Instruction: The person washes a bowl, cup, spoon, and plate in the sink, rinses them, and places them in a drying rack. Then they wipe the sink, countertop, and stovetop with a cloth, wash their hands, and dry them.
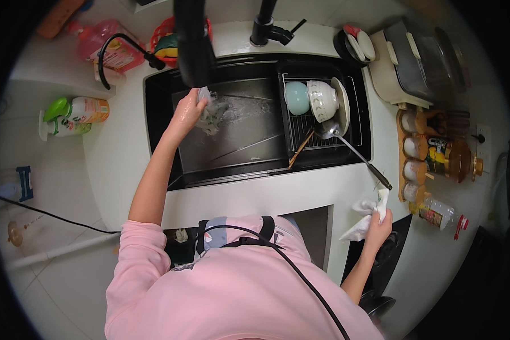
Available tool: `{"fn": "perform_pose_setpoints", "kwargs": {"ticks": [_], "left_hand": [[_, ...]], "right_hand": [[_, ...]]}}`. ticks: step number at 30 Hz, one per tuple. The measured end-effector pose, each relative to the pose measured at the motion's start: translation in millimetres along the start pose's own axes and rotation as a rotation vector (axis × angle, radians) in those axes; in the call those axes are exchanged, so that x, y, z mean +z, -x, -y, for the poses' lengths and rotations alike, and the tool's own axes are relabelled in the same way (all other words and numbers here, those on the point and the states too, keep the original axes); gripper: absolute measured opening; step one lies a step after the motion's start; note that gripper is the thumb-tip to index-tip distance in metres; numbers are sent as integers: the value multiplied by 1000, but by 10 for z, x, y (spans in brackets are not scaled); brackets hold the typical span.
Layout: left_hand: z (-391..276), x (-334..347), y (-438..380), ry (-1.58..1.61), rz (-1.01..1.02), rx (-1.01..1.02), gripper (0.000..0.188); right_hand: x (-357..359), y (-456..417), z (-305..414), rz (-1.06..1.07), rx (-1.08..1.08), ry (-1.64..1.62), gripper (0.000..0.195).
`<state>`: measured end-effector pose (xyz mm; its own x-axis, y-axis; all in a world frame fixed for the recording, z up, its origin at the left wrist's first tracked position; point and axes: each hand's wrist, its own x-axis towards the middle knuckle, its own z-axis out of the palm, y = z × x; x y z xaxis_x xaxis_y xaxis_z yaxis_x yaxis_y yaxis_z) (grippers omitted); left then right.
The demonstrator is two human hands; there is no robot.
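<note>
Over the left part of the black sink (pixel 246 144), my left hand (pixel 186 112) grips a wet, thin, whitish cloth-like piece (pixel 212 117) with green marks. It hangs below the black faucet spout (pixel 197 55), blurred among splashing water. My right hand (pixel 379 229) is off to the right, above the counter beside the cooktop (pixel 382 255). Its fingers hold a bunched white cloth (pixel 361 227), close to the handle end of a metal ladle (pixel 357 153). The ladle's head rests in the drying rack (pixel 352 131), and its handle reaches across the sink's front edge.
A teal bowl (pixel 297 98), a white patterned bowl (pixel 323 102), a plate (pixel 344 106) and wooden chopsticks (pixel 301 148) occupy the rack. Seasoning jars (pixel 413 148) and bottles line the right. Left are a pink soap jug (pixel 110 46) and spray bottles (pixel 83 112). A red basket (pixel 159 36) holds sponges.
</note>
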<state>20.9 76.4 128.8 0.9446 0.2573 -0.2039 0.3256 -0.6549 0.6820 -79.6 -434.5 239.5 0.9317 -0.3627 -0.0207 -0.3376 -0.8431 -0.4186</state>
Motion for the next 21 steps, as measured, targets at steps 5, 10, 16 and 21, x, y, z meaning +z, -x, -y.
{"fn": "perform_pose_setpoints", "kwargs": {"ticks": [5,10,16,21], "left_hand": [[110,-103,296,222,-100,-163,30],[144,-314,736,494,-245,-231,20],[27,-428,1002,990,-321,-317,14],[-31,-365,922,1500,-307,-305,12]], "right_hand": [[662,-75,1640,348,-508,-224,22],[2528,-300,2509,613,-738,-51,28],[3542,-73,3042,731,-917,252,40],[3408,143,3219,1459,-288,-610,39]]}}
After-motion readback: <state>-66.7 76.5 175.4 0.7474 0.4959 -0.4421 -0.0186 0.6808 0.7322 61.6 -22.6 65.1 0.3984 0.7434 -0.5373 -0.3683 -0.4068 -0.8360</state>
